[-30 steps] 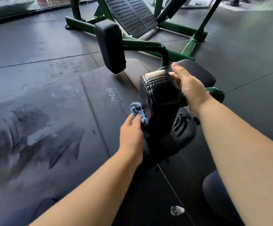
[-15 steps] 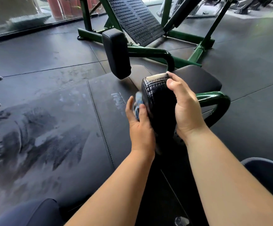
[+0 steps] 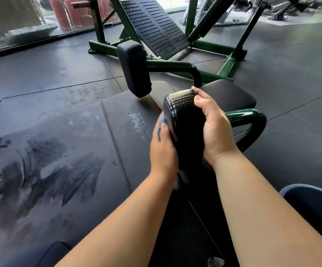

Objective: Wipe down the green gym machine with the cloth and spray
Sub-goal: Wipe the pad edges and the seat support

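Head view: L hand point(image 3: 163, 151) presses cloth point(image 3: 163, 120) to pad point(image 3: 185, 128), left edge; R hand point(image 3: 216, 132) grips right edge.

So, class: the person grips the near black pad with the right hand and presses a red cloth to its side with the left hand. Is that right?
No: the cloth is blue, not red, as the head view shows. The rest holds: the right hand grips the near black pad and the left hand presses the cloth to its side.
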`<state>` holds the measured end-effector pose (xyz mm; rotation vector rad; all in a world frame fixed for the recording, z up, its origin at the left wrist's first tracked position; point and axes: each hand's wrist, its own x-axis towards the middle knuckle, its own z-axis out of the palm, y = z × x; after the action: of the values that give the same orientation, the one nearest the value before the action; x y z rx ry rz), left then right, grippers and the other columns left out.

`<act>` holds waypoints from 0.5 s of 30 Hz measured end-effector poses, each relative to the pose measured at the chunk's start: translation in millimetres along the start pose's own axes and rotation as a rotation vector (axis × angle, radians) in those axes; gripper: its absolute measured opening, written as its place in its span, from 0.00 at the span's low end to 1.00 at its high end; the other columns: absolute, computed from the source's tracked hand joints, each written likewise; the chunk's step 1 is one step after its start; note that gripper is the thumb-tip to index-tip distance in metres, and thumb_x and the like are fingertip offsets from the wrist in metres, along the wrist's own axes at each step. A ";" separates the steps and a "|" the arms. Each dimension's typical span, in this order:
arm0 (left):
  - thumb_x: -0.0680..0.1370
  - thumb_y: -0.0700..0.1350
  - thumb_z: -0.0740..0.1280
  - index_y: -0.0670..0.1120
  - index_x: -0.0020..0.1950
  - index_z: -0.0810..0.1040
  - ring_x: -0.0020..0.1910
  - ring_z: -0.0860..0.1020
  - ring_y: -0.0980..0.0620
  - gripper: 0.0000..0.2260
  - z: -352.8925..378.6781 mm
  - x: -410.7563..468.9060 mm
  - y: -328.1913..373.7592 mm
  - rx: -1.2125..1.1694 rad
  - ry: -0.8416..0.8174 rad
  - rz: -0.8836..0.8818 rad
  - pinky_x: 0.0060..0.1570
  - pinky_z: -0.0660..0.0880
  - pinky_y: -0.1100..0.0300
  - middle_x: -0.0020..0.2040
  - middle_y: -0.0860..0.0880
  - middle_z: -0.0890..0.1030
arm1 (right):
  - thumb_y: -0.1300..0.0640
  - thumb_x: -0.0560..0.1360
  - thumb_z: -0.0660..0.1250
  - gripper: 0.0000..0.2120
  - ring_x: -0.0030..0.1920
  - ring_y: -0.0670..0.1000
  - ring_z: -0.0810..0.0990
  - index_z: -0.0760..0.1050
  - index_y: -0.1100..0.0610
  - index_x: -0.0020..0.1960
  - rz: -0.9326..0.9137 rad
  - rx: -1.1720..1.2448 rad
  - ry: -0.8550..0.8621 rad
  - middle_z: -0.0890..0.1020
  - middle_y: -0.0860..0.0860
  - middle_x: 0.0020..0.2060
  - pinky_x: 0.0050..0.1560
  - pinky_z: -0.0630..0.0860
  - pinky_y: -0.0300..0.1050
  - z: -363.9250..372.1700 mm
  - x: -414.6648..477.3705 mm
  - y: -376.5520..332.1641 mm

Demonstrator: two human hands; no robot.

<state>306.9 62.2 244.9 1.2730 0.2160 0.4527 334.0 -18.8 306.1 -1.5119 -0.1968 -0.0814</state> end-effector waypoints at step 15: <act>0.83 0.46 0.56 0.49 0.64 0.76 0.63 0.75 0.55 0.14 6.6 35.8 50.1 -0.063 -0.103 0.097 0.65 0.71 0.62 0.62 0.50 0.79 | 0.51 0.67 0.68 0.16 0.61 0.54 0.80 0.83 0.49 0.54 0.055 0.302 0.046 0.83 0.55 0.56 0.70 0.68 0.54 1.5 4.9 7.0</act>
<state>331.2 83.3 297.9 1.2450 0.0531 0.4725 340.0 -16.6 300.2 -1.2127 -0.1237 -0.0399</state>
